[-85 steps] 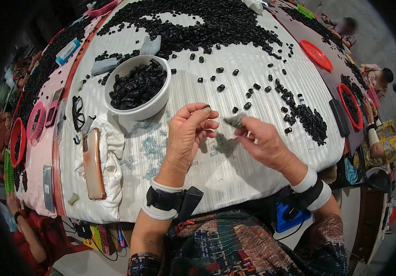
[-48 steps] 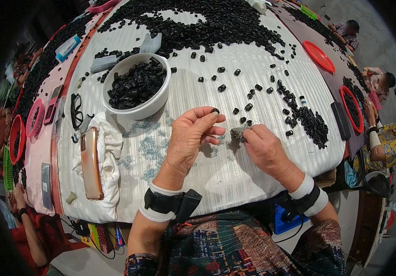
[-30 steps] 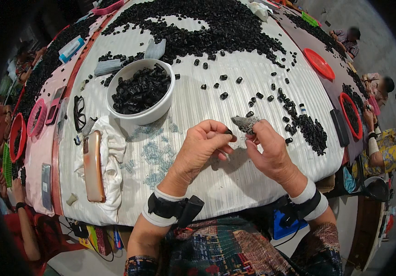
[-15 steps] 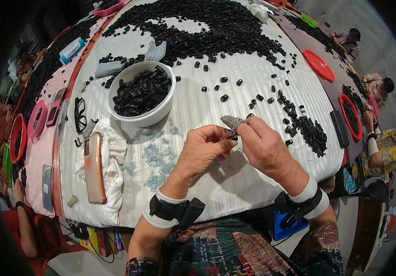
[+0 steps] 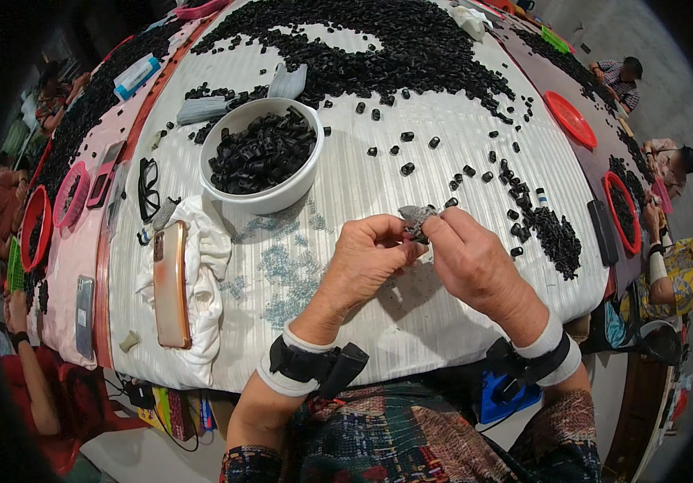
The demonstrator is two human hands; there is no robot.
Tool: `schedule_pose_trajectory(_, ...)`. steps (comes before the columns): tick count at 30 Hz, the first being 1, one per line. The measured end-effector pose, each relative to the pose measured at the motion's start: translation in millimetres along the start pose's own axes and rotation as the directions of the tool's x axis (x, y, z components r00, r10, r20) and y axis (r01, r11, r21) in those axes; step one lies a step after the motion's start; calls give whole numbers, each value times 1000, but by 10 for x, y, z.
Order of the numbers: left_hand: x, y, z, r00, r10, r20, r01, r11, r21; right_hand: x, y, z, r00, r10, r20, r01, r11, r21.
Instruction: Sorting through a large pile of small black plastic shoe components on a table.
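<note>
Both my hands meet over the near middle of the white-covered table. With its fingers pinched, my left hand grips a small black part, mostly hidden by fingers. My right hand is closed around a grey speckled piece of fabric, pressed against that part. Beyond and left of them stands a white bowl full of black plastic pieces. Small clear bluish bits are scattered beside my left hand. A pile of thin black pieces lies to the right.
A phone rests on a white cloth at left, near eyeglasses. Grey fabric rolls lie behind the bowl. A large heap of black pieces covers the far table. People sit along both sides, near red baskets.
The table scene has shifted slightly rightward in view. My hands stay together; the grey fabric now sits more compactly over the black part, and my right fingers have shifted slightly.
</note>
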State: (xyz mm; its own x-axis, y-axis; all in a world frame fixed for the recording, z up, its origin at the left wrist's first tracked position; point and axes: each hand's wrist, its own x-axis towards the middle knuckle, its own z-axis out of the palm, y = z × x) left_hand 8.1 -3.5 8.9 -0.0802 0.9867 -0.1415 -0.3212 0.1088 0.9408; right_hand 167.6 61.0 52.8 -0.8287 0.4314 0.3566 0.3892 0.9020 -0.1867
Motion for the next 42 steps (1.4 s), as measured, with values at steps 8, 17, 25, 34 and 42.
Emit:
schedule_pose_trajectory(8, 17, 30, 5, 1000, 1, -10, -1, 1000, 26, 5, 65, 28, 991, 103, -87, -65, 931, 358)
schedule_pose_trajectory(17, 33, -13, -21, 999, -8, 35, 13, 991, -135, -16, 115, 80, 972, 142, -187, -43, 892, 450)
schedule_pose_trajectory(25, 33, -17, -38, 1000, -6, 25, 11, 979, -201, 33, 80, 114, 944, 152, -291, -17, 909, 417)
schedule_pose_trajectory(34, 40, -35, -18, 1000, 14, -2, -14, 968, -250, 72, 64, 123, 949, 137, -284, -12, 916, 402)
schedule_pose_trajectory(42, 28, -30, -24, 998, 51, -43, -57, 987, -148, 103, 46, 97, 954, 130, -272, -8, 913, 408)
